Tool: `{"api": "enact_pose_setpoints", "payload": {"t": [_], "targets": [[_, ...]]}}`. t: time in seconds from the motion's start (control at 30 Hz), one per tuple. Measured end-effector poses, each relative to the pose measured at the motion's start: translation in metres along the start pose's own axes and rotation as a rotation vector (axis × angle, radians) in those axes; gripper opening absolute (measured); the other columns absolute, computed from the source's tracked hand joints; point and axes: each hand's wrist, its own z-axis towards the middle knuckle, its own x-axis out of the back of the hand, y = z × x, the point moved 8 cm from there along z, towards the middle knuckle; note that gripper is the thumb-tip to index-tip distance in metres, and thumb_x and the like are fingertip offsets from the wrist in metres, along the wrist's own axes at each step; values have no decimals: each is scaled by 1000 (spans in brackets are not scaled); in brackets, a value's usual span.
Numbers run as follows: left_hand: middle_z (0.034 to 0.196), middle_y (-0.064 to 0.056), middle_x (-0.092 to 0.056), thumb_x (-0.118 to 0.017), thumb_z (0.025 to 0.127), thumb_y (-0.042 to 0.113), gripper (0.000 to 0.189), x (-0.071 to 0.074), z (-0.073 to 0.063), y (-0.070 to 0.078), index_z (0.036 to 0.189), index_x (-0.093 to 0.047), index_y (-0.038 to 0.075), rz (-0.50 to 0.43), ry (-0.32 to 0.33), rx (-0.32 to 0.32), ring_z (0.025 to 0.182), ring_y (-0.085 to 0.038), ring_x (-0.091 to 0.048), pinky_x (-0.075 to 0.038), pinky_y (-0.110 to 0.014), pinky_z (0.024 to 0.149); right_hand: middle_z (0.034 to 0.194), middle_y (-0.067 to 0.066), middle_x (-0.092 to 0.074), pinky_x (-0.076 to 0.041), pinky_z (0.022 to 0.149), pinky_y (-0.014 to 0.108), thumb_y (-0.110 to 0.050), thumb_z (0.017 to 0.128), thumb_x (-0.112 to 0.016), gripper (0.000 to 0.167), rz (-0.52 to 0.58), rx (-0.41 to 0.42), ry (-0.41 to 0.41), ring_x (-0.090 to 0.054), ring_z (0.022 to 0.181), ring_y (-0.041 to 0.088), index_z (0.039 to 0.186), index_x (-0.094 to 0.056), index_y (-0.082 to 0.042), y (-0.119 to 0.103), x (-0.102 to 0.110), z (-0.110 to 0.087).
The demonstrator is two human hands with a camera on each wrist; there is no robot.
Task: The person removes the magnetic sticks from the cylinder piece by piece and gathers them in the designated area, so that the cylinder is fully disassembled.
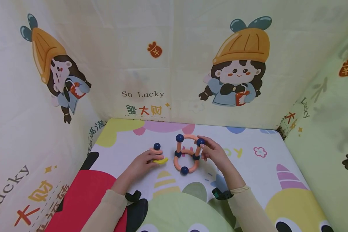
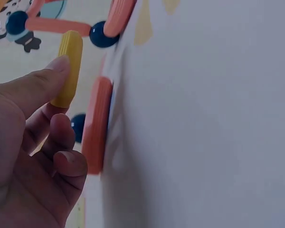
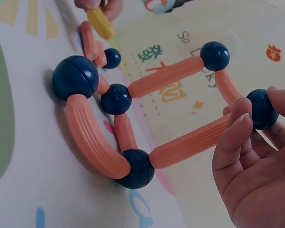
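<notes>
From here I see the left hand (image 1: 140, 162) pinching the yellow stick (image 1: 160, 160) between thumb and fingers, the other fingers curled beneath it. The right hand (image 1: 213, 151) has thumb and fingers closed about the top ball (image 3: 262, 109) at one upper corner of the frame (image 3: 187, 140), which stands on the counter (image 1: 249, 174), to the right of the left hand. It is orange sticks joined by blue balls, with a rounded base and two uprights bridged by a curved piece. Just beyond the left hand lie two orange pieces (image 2: 97, 126) and a spare ball (image 1: 157, 146); whether that ball is joined to them I can't tell. I'd guess it's all light, hard plastic: the balls smooth and a bit slippery, the ribbed sticks surer to grip. The joints look like the weak points, so I'd steady the frame by a ball and hold the yellow stick mid-length, ends free. Behind hangs a printed backdrop (image 1: 185, 74).
</notes>
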Motion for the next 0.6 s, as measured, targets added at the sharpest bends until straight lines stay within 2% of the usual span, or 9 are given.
{"api": "enact_pose_setpoints", "payload": {"t": [0.1,0.17,0.37,0.6], "targets": [[114,18,-60,-73,89,33,40,2,-4,-14,121,-64,54,48,-9,73,109,-7,-56,-52,-35,93,131,9,-60,-53,62,27,-35,101,-55,49,-2,-4,3,-56,70,23,147,-45,-24,0,0,0],[107,18,-58,-74,88,37,38,3,-6,-23,118,-63,57,73,-18,115,101,-5,-55,-51,-32,86,132,9,-60,-53,63,27,-36,101,-56,48,-1,-8,5,-56,70,23,147,-46,-25,0,0,0],[106,14,-58,-74,88,35,23,5,-7,-33,110,-71,43,94,-42,133,101,-10,-56,-51,-36,89,131,10,-60,-53,63,27,-37,100,-57,48,1,-18,9,-56,71,24,146,-46,-26,2,0,1],[107,12,-56,-73,89,33,19,4,-5,-39,107,-72,40,109,-45,153,101,-10,-54,-52,-35,87,130,8,-61,-53,63,27,-38,100,-57,51,4,-6,9,-56,70,24,147,-45,-23,3,0,2]]}}
